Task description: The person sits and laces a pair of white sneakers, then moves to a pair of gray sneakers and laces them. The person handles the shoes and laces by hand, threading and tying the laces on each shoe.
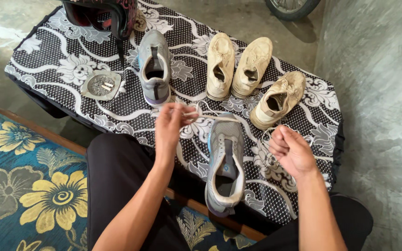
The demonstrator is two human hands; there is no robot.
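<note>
left hand (169,126) pinching lace (219,118); right hand (291,151) clenched on lace end, partly hidden; grey shoe (225,162); helmet (103,14) cut off.

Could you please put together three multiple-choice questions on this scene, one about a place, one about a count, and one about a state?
1. Where does the ashtray lie?
A. left of the far grey sneaker
B. between the beige shoes
C. on the floor

2. How many beige shoes stand on the patterned table?
A. one
B. two
C. three

3. What is the state of the white lace on the near grey sneaker?
A. tied in a bow
B. loose, held in both hands
C. missing altogether

Answers:
1. A, since the metal ashtray sits on the cloth to the left of that sneaker.
2. C, with a pair side by side and a third shoe to their right.
3. B, as the left hand pinches one end and the right hand grips the other, with no knot made.
</note>
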